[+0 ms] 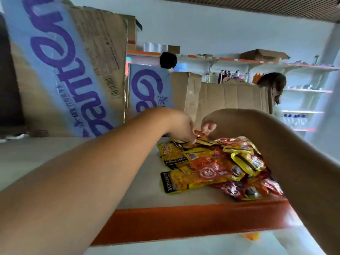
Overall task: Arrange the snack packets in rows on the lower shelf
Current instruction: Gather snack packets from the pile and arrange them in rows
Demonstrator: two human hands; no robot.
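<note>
Packets lie partly hidden: the right forearm covers the heap's right side, and its far edge disappears under both hands. Motion blur smears the fingers. The left hand curls its fingers down onto the far packets, but I cannot tell whether it pinches one. The right hand, fingers curled tight, pinches the edge of a far packet. The heap sits right of centre on the shelf, near its orange front lip. The packets are glossy yellow and red-orange, overlapping at loose angles, some with black bands reading KONCHEW. Boxes stand behind at left.
</note>
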